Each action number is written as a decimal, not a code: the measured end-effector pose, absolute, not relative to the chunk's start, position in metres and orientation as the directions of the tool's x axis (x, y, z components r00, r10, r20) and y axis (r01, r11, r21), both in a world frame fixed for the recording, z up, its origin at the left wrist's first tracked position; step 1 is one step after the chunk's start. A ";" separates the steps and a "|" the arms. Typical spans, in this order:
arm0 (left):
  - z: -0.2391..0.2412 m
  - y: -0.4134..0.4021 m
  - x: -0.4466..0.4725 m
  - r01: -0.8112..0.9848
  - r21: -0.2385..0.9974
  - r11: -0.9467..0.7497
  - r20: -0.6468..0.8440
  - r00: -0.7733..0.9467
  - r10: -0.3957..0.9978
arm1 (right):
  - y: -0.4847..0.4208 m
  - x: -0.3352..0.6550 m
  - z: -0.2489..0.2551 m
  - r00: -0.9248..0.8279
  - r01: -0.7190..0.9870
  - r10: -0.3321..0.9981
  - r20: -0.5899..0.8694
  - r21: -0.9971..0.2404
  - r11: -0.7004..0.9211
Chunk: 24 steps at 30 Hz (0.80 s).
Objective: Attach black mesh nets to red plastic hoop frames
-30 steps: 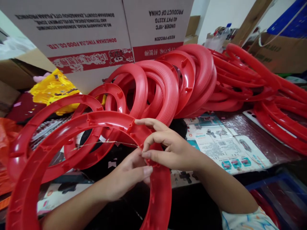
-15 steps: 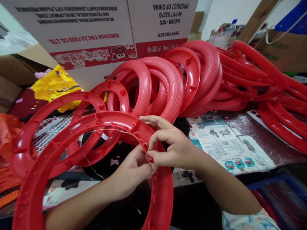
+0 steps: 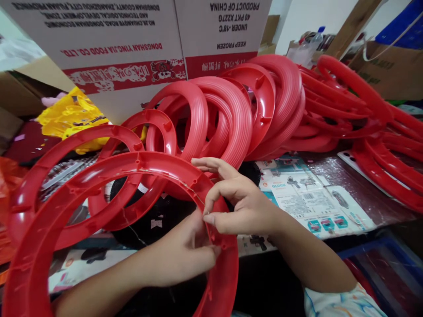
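Observation:
A large red plastic ring [image 3: 142, 162] stands tilted in front of me, its hollow, ribbed side facing up. My left hand [image 3: 185, 251] reaches through the opening and grips the right side of the rim, with the thumb along its inner face. At that same side my right hand [image 3: 236, 204] pinches thumb and forefinger together on a thin wire [image 3: 189, 187], its other fingers bent above. This wire runs along the inner edge of the ring. Part of it is hidden behind the fingertips.
Several red rings [image 3: 231, 114] lean in a row behind, with more piled [image 3: 343, 101] at the right. A large printed carton [image 3: 125, 39] stands at the back. Yellow plastic pieces [image 3: 69, 119] lie at left. Printed card sheets [image 3: 307, 198] cover part of the table.
The held ring has shifted slightly left. My left thumb has slid a little lower on the rim. The wire now follows the ring's inner curve more closely.

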<state>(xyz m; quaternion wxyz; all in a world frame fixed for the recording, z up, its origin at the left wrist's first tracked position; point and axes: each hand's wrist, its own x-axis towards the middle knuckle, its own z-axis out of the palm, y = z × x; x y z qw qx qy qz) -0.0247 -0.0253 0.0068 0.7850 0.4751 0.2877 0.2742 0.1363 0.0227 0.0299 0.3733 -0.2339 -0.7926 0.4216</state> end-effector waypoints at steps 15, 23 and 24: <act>0.006 -0.027 -0.032 -0.028 0.904 0.427 -0.282 0.710 0.645 | 0.023 0.135 0.033 -0.568 0.106 0.797 0.204 -0.942 0.317; 0.005 -0.029 -0.035 0.008 0.914 0.405 -0.284 0.725 0.627 | 0.023 0.136 0.036 -0.592 0.098 0.779 0.207 -0.941 0.324; 0.004 -0.029 -0.035 0.006 0.916 0.400 -0.279 0.729 0.626 | 0.023 0.136 0.036 -0.592 0.092 0.778 0.210 -0.941 0.324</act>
